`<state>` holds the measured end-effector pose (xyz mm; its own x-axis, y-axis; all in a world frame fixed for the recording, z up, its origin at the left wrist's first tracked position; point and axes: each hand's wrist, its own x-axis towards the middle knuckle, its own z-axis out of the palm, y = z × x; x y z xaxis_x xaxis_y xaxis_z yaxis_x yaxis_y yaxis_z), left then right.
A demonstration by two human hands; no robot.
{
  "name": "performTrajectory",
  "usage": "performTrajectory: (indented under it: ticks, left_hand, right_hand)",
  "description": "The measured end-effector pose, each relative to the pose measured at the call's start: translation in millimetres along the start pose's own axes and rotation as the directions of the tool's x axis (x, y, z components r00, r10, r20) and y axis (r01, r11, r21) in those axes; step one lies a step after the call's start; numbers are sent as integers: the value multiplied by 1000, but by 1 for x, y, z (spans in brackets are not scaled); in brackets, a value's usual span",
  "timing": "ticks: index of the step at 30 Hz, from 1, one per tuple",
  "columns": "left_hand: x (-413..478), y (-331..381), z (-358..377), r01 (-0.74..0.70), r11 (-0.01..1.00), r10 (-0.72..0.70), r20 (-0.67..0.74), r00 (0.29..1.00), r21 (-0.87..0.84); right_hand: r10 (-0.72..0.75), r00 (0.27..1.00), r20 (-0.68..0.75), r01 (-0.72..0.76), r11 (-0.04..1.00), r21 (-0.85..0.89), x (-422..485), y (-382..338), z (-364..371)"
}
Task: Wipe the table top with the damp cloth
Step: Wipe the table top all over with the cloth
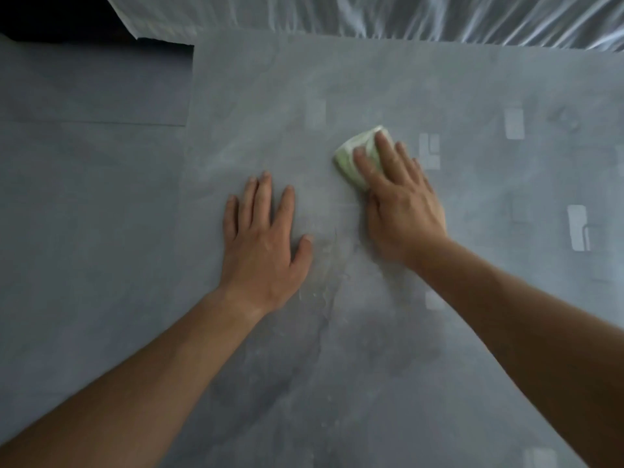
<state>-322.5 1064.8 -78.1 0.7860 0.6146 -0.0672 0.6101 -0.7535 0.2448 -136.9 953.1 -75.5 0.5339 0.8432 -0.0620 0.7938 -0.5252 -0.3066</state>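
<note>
A grey, mottled table top (337,89) fills most of the head view. A folded pale green and white cloth (351,153) lies on it right of centre. My right hand (398,197) presses flat on the cloth with straight fingers, covering its near right part. My left hand (263,244) rests palm down on the bare table to the left of the cloth, fingers spread and straight, holding nothing. Streaks and smears show on the surface between and below the hands.
The table's left edge (189,136) runs down the left side, with grey floor (84,163) beyond it. A crinkled white plastic sheet (371,15) hangs along the far edge. Pale rectangular marks (514,123) dot the right part of the surface.
</note>
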Motion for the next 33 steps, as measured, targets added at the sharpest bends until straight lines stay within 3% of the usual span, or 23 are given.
performTrajectory:
  ticks: [3,7,9,12,15,17,20,22,25,27,28,30,33]
  left_hand:
    - [-9,2,1,26,1000,-26,-8,1000,6]
    - [-23,1,-2,52,998,-51,-30,998,20]
    - [-32,-1,-5,55,998,-53,-41,998,37]
    - [-47,-6,-6,68,995,-67,-26,997,67]
    - [-60,-9,-4,74,996,-74,-4,997,57]
    - [-66,-10,-2,47,999,-47,3,999,26]
    - [-73,-10,-3,27,1000,-27,-6,1000,1]
    - [-78,-9,-4,39,999,-39,-4,999,18]
    - [-88,-12,-5,69,997,-70,2,998,40]
    - [-96,-17,-4,76,996,-76,6,997,45]
    - [-100,-19,-3,64,997,-65,12,998,45]
    - [-105,-23,-1,36,999,-37,29,999,34]
    - [-111,-27,2,4,1000,-6,41,999,31]
  right_hand:
    - [138,989,-47,-137,990,14,-8,-20,6]
    - [-205,978,31,205,979,5,-66,-42,22]
    - [-267,961,70,269,963,-21,-65,-19,14]
    - [-32,999,34,33,999,-38,-37,12,-1]
    - [154,988,-20,-154,988,21,-37,-11,2]
    - [57,998,-17,-57,998,28,-66,-41,16]
    - [-246,966,81,248,969,-10,-108,-52,26]
    - [-298,950,95,302,953,-27,-99,-31,19]
    - [-19,1000,16,19,1000,1,-70,-8,4]
    - [102,995,-10,-101,994,39,-72,-23,6]
    - [78,997,-18,-77,996,39,-83,-38,12]
    - [-115,993,3,115,993,5,-116,-64,26]
    - [-328,942,72,330,944,-18,-133,-62,34]
